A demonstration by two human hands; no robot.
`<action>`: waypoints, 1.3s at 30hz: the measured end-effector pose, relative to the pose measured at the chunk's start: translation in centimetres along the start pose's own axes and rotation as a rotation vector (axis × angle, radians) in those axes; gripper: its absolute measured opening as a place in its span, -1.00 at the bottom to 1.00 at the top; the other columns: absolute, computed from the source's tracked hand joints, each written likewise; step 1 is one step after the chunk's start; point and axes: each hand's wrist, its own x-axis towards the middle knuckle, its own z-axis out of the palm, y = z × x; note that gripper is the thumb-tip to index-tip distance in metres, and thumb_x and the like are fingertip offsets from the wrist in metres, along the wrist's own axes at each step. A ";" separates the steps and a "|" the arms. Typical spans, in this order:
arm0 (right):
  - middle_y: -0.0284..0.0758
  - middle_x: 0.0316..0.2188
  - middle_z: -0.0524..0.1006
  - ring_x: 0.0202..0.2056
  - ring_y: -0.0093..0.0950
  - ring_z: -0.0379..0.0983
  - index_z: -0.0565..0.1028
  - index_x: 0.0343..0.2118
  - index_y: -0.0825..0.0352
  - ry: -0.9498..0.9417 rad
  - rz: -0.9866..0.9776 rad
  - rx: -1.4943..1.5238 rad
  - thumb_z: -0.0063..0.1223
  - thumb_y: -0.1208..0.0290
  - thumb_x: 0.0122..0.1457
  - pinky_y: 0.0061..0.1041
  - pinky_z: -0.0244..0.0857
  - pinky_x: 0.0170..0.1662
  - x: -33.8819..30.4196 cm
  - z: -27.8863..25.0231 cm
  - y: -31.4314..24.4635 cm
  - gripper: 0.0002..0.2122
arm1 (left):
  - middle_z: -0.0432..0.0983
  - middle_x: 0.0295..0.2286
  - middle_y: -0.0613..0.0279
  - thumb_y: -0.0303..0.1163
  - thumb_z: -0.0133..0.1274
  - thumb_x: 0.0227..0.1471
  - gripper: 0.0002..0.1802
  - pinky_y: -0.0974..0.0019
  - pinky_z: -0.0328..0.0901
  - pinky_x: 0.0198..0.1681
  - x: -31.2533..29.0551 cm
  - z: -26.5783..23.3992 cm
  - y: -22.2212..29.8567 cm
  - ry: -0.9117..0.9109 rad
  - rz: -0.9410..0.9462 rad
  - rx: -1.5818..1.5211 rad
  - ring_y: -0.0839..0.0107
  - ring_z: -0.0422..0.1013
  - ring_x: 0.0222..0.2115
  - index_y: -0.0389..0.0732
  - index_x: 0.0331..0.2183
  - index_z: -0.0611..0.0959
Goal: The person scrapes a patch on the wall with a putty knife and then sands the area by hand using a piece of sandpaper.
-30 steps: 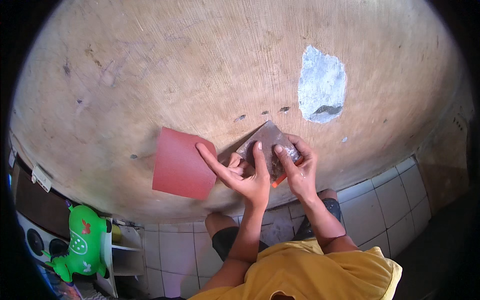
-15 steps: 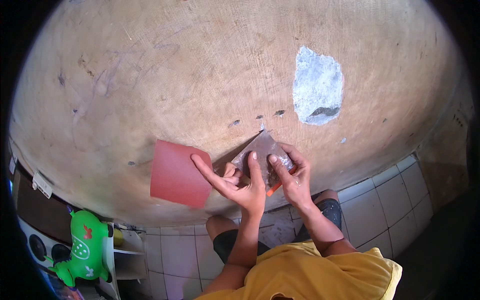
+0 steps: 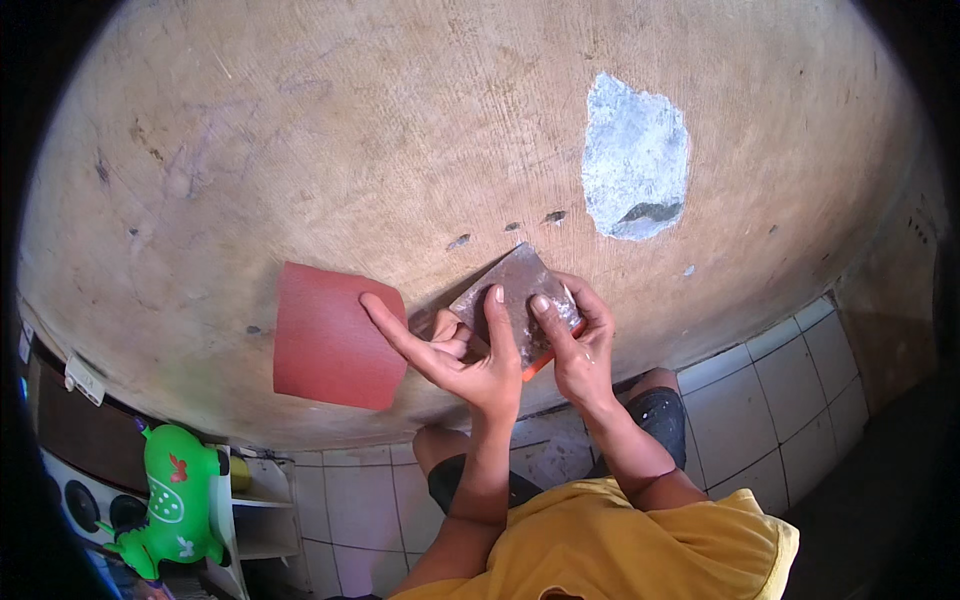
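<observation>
A sheet of red sandpaper (image 3: 325, 345) hangs off my left hand (image 3: 470, 370), held between the outstretched index finger and the curled fingers behind. My left thumb presses on the face of a flat square plate (image 3: 515, 295), brown-grey with white smears and an orange lower edge. That plate sits in my right hand (image 3: 585, 350), thumb on its front and fingers wrapped behind its right side. Its top corner points at the wall (image 3: 400, 150), just under a row of small gouges (image 3: 512, 227). Whether the plate is bare or covered I cannot tell.
An irregular grey-white patch (image 3: 640, 165) marks the wall at upper right. White floor tiles (image 3: 740, 410) lie below, around my knees. At lower left stand a green inflatable animal toy (image 3: 178, 495), a white shelf (image 3: 265, 520) and a speaker (image 3: 82, 505).
Both hands, with the sandpaper and the plate, have shifted slightly left and up in the picture. The grip on each is nearly the same.
</observation>
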 end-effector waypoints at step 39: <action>-0.39 -0.39 0.48 -0.38 -0.70 0.35 0.46 -0.20 0.47 -0.028 0.002 -0.030 0.08 0.47 0.09 -0.71 0.26 -0.33 0.1 -0.6 -0.5 -0.77 | 0.31 -0.25 0.03 -0.64 0.09 -0.12 -0.02 0.57 0.10 -0.61 0.0 0.6 0.5 0.013 0.075 -0.007 0.62 0.19 -0.60 -0.35 0.17 -0.19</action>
